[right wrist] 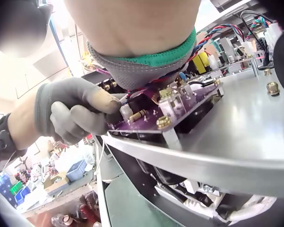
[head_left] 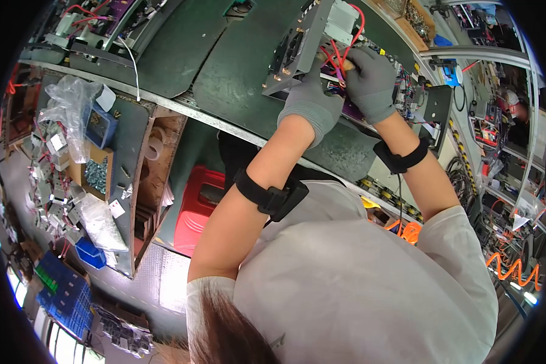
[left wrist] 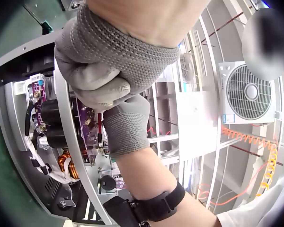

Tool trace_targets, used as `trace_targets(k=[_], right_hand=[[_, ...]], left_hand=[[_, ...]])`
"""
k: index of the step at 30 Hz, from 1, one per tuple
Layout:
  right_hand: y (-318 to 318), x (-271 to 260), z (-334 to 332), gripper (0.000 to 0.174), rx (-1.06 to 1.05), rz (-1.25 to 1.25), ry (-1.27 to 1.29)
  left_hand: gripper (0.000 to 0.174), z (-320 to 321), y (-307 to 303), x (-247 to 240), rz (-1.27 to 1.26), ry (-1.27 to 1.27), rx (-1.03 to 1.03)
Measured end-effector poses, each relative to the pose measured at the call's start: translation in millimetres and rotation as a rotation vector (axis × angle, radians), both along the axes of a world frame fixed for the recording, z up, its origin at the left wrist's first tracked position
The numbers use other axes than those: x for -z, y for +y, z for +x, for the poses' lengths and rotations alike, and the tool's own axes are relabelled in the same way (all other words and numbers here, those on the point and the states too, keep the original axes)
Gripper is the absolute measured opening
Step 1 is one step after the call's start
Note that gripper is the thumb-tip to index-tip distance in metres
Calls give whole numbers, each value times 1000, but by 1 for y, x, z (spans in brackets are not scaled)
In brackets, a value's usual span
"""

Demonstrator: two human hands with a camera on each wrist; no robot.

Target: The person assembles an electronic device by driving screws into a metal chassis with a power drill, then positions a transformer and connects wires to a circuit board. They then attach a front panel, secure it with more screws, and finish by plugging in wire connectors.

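Both hands wear grey gloves and meet over an opened metal chassis on the workbench. Inside it show a purple circuit board, black cylinders and a copper coil. My left hand, fingers curled and thumb against the forefinger, pinches at red wires beside the upright grey panel. From the other side my right hand grips the same wires, its fingers bent. In the right wrist view the right fingertips are hidden behind the wrist, and the left thumb is close over the board's edge.
Green matting covers the bench. Another opened unit stands at upper left. A side bench holds a box of screws and a blue bin. Below is a red stool. An orange coiled hose hangs at right.
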State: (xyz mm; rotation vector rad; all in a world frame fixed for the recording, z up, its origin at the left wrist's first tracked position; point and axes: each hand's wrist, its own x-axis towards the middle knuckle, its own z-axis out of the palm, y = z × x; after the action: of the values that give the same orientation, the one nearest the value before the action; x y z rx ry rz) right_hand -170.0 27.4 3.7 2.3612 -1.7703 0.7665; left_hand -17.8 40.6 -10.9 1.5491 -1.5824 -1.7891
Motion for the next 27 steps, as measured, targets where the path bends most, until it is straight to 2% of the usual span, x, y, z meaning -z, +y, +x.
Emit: trace_targets(k=[2, 4, 5, 6, 7, 9, 10, 11, 13, 14, 15, 18, 22, 25, 27], right_hand=[[1, 1, 2, 12, 19, 6, -15], [2, 1, 4, 13, 53, -2, -15], [1, 0, 4, 13, 59, -7, -14], [-2, -1, 3, 14, 96, 93, 54], [-3, -4, 1, 15, 137, 193, 119], [-4, -9, 0, 18, 140, 253, 113], [-3, -12, 1, 18, 129, 268, 95], [-1, -14, 1, 18, 116, 282, 75], [5, -14, -1, 17, 127, 278, 49], [9, -14, -1, 16, 106, 264, -54], [12, -12, -1, 16, 84, 251, -157], [15, -4, -4, 16, 63, 192, -271], [15, 2, -7, 16, 78, 199, -316], [15, 4, -7, 16, 74, 205, -368], [15, 8, -9, 16, 38, 185, -408]], left_hand=[[78, -2, 1, 14, -27, 23, -16], [77, 4, -2, 0, -58, 45, -26], [70, 9, -3, -8, 147, 131, -60], [65, 13, -5, -18, 350, 213, -92], [65, 12, -5, -16, 343, 211, -80], [52, 8, 0, -2, 22, 101, -112], [46, 2, 8, -1, -296, -106, -153], [46, 1, 14, 0, -306, -105, -141], [45, 3, 24, -19, -382, -447, -161], [34, 3, 32, -21, -408, -449, -267], [34, 4, 38, -20, -417, -454, -255], [26, 5, 46, -7, -705, -390, -443], [20, 11, 43, 0, -863, -457, -411], [23, 10, 42, -5, -761, -462, -382], [27, 5, 39, -1, -805, -453, -424]])
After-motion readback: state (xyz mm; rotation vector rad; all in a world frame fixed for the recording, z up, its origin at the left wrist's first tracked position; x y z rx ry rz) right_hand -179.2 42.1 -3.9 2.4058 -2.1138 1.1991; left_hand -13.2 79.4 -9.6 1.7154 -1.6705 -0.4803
